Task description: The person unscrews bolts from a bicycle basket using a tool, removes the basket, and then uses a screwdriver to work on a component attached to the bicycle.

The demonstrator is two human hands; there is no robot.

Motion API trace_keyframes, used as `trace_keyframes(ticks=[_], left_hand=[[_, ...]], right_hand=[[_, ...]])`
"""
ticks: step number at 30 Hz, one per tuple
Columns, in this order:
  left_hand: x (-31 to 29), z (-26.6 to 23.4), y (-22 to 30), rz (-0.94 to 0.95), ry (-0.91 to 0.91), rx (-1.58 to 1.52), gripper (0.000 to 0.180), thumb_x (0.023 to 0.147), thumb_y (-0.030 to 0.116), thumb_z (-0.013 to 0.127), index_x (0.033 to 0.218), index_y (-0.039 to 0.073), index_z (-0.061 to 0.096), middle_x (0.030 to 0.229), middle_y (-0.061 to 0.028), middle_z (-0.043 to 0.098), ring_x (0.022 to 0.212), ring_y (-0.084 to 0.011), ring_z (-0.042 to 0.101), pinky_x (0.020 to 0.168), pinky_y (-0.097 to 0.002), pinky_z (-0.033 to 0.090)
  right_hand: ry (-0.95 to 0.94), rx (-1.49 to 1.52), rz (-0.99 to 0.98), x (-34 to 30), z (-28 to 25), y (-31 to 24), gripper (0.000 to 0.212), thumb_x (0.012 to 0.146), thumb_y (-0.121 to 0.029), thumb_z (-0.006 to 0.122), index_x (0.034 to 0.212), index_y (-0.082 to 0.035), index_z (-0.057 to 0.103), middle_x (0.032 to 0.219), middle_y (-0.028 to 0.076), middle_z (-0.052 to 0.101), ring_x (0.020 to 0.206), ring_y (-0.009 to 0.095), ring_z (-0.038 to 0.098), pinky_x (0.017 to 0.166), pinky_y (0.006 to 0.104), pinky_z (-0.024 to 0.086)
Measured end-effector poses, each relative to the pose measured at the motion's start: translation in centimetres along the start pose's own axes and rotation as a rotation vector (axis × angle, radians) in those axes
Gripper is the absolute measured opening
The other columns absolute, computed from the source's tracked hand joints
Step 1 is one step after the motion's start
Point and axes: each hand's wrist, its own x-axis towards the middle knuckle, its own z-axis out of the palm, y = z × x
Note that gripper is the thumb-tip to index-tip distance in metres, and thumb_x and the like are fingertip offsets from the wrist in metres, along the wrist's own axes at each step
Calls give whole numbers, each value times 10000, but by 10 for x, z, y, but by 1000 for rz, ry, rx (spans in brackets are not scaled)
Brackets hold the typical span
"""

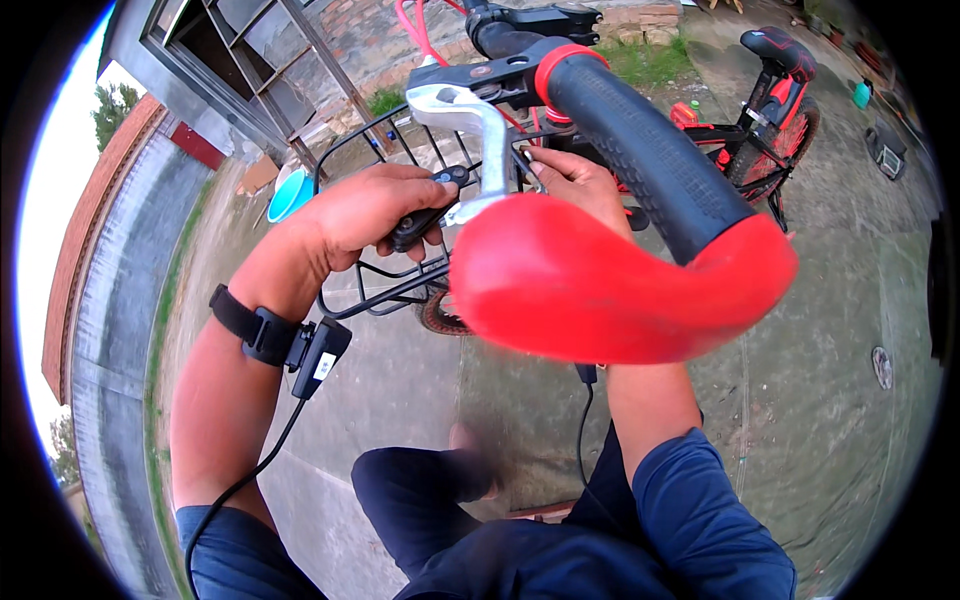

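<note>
A black oblong tool with round pivots at its ends, like a folding multi-tool (418, 228), is gripped in my left hand (365, 215). It sits beside the silver brake lever (480, 125), over the wire basket. My right hand (585, 188) is just right of the lever, thumb and fingers closed near a thin metal piece at the basket's rim. What those fingers pinch is too small to make out, and the red bar end hides part of this hand. The large red bar end (600, 290) and black ribbed handlebar grip (640, 140) fill the near foreground.
Below my hands is the black wire basket (375, 300) with a wheel (440, 310) under it. The bicycle saddle (778, 50) stands at the far right. A blue basin (291, 195) lies at left. A strap with a cabled device (318, 360) wraps my left forearm.
</note>
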Motion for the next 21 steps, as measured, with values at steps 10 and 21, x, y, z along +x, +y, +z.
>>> trace_keyframes(ticks=[10, 21], left_hand=[[23, -2, -3, -243, -37, -38, 306, 941, 364, 557, 917, 68, 629, 770, -27, 656, 610, -90, 607, 444, -214, 344], [31, -6, -31, -184, -41, -319, 324, 906, 274, 644, 1053, -2, 559, 784, -88, 642, 613, -148, 616, 559, -264, 510]], right_hand=[[56, -155, 46, -14, 28, -34, 286, 949, -96, 578, 1221, -19, 620, 896, 18, 652, 662, 77, 592, 564, 233, 490], [-46, -139, 68, -18, 16, -43, 260, 891, -111, 610, 1109, 21, 662, 779, 23, 648, 595, 83, 595, 498, 244, 483]])
